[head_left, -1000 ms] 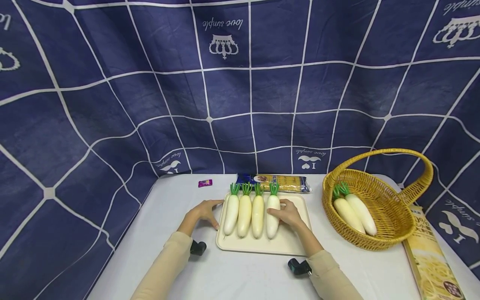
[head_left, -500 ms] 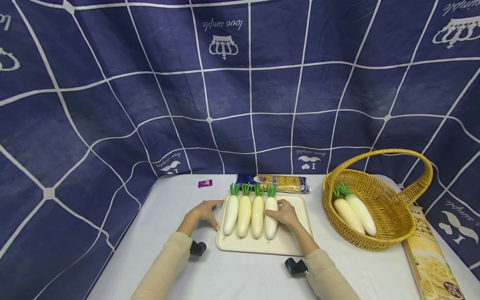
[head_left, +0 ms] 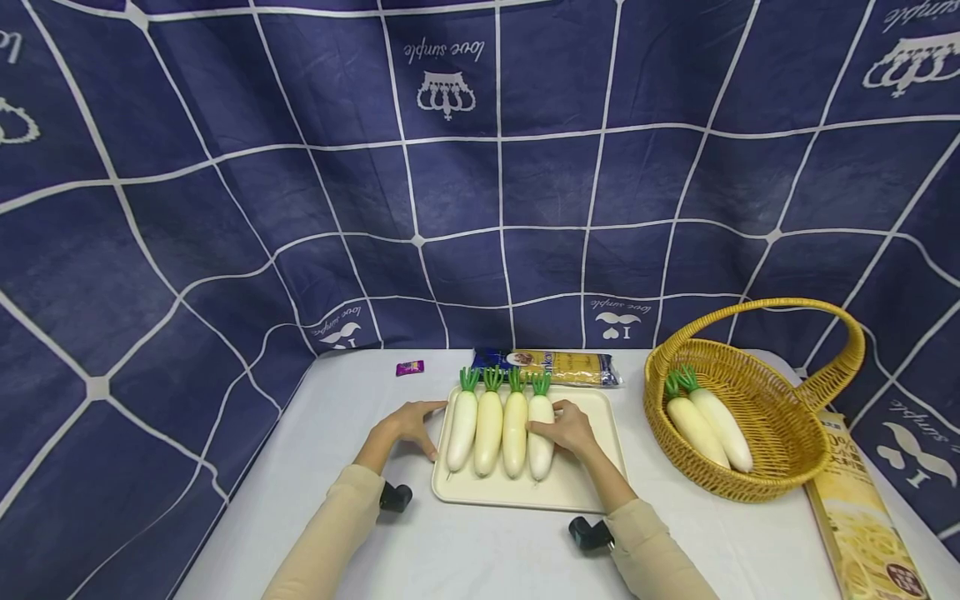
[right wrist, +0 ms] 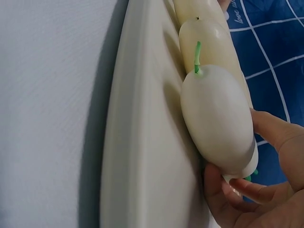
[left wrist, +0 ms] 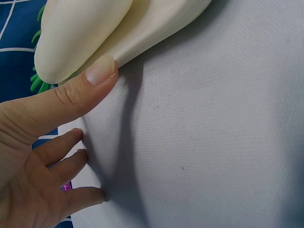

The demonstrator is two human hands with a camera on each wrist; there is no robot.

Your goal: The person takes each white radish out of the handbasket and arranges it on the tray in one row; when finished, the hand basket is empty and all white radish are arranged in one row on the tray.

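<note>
Several toy white radishes with green tops lie side by side on a cream tray [head_left: 581, 493]. My right hand [head_left: 574, 430] grips the rightmost white radish [head_left: 541, 457], thumb on its near side and fingers curled round the other; the right wrist view shows this radish [right wrist: 218, 118] close beside a yellower radish [right wrist: 202, 40]. At the tray's left edge is my left hand [head_left: 408, 427], its fingers spread. In the left wrist view its thumb [left wrist: 85, 85] touches the tray's rim, and the other fingertips rest on the white tablecloth.
A wicker basket [head_left: 795, 479] with two radishes [head_left: 723, 425] stands to the right, its handle raised. Beside it lies a long yellow noodle package [head_left: 870, 517]. Behind the tray lies a pasta packet [head_left: 570, 367]; a small purple packet [head_left: 410, 367] lies back left.
My right hand has slid the rightmost radish left across the tray, closing most of the gap to its neighbour. The left hand has stayed in place.
</note>
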